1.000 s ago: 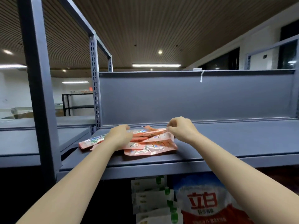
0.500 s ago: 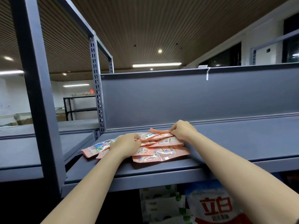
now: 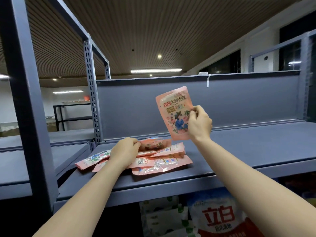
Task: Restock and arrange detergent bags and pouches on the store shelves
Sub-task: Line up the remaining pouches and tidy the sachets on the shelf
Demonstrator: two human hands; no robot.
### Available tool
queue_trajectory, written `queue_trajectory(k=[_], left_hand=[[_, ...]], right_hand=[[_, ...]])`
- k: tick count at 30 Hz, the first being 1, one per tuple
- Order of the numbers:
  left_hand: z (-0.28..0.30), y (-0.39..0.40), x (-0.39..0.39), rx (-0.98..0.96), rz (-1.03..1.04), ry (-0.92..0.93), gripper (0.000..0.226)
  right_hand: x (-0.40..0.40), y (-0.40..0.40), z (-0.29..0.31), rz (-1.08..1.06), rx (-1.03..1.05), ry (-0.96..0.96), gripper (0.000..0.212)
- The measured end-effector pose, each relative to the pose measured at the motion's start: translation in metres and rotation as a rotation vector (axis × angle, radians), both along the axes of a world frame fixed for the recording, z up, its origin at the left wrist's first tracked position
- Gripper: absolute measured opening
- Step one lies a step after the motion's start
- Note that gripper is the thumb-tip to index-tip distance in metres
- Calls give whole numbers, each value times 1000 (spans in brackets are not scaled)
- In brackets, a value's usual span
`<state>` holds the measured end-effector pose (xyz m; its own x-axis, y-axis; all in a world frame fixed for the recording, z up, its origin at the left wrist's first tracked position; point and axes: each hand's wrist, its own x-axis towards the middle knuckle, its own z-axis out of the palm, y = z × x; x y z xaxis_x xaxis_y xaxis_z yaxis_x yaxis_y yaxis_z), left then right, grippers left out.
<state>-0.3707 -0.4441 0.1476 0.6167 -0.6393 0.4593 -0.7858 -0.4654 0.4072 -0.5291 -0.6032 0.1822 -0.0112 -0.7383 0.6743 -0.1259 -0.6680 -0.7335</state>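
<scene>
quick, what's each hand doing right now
Left hand: grips a pouch on the pink pile.
Right hand: pinches one pink pouch, upright above the shelf.

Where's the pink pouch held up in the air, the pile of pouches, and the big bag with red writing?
Lifted pink pouch (image 3: 172, 106), head view, upper front.
Pouch pile (image 3: 162, 164), head view, lowest pouch.
Big detergent bag (image 3: 220, 218), head view, red lettering.

Brown slatted ceiling (image 3: 153, 23) with a lit tube light (image 3: 156, 70), white walls (image 3: 256, 48), a black rack (image 3: 71, 115) behind

left hand (image 3: 125, 152): lowered, fingers curled, gripping | right hand (image 3: 199, 124): raised, pinching
</scene>
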Motion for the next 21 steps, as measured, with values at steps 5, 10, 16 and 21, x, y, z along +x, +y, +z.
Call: queue_trajectory(k=[5, 10, 16, 21], left_hand=[[7, 1, -3, -162, -127, 70, 19], [9, 4, -14, -18, -330, 193, 22], [18, -11, -25, 112, -141, 5, 32], [29, -21, -30, -216, -9, -52, 28]], right_hand=[[-6, 2, -14, 48, 43, 30, 17], [-4, 6, -27, 65, 108, 76, 16], [-5, 13, -29, 73, 65, 53, 11], [-9, 14, -25, 198, 117, 38, 5]])
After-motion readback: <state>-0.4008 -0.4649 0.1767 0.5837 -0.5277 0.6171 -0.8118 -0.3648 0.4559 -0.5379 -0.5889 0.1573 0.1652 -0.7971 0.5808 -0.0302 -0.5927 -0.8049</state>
